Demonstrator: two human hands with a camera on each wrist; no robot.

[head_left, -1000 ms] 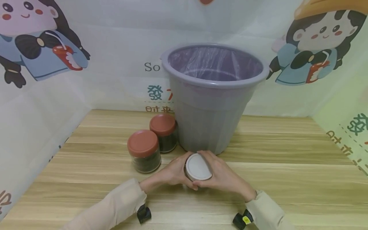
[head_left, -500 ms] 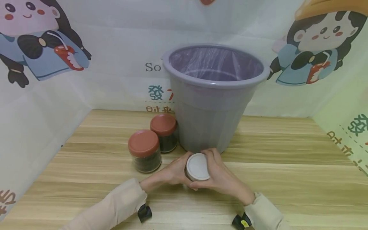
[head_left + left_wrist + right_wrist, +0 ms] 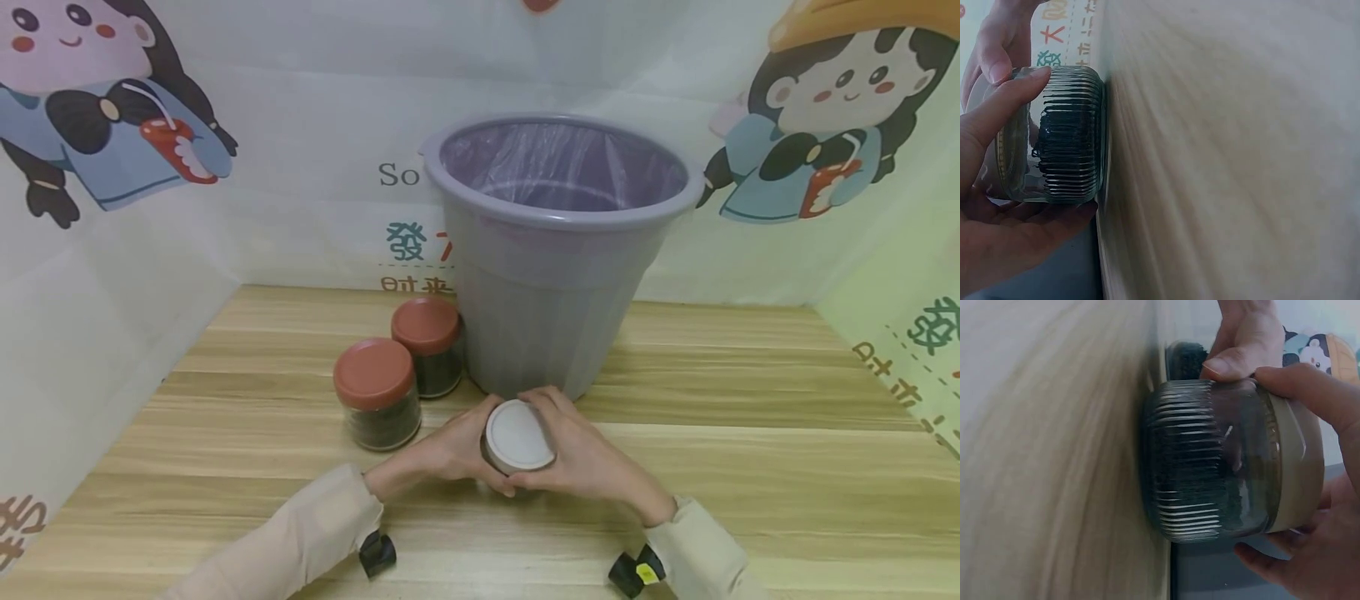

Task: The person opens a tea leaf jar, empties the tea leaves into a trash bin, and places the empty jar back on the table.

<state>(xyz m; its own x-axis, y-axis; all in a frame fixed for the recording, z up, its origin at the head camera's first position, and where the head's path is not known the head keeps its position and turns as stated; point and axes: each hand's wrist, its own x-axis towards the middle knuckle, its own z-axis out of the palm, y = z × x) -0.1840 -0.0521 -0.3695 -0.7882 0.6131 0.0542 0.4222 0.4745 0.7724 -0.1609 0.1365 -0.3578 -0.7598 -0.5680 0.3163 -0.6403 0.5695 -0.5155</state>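
A ribbed glass jar (image 3: 1071, 140) with dark contents stands on the wooden table, capped by a white lid (image 3: 516, 435). My left hand (image 3: 454, 446) grips the glass body from the left, thumb along the near side. From the right, my right hand (image 3: 588, 454) holds the lid, its thumb and fingers curled round the edge. In the right wrist view, the dark filling takes up the lower part of the jar (image 3: 1188, 469), and the left thumb presses on its glass. The palms hide parts of the jar's sides in the head view.
Behind the hands stands a tall grey-purple bin (image 3: 551, 308) with a clear plastic liner. To the left, two glass jars with red-brown lids, one nearer (image 3: 375, 375) and one farther (image 3: 426, 325), hold dark contents. Printed cloth (image 3: 300, 167) surrounds the wooden table (image 3: 750, 392).
My right hand turned round the lid, covering more of its right side half a second ago, then swung back to about its earlier place. My left hand stays on the jar.
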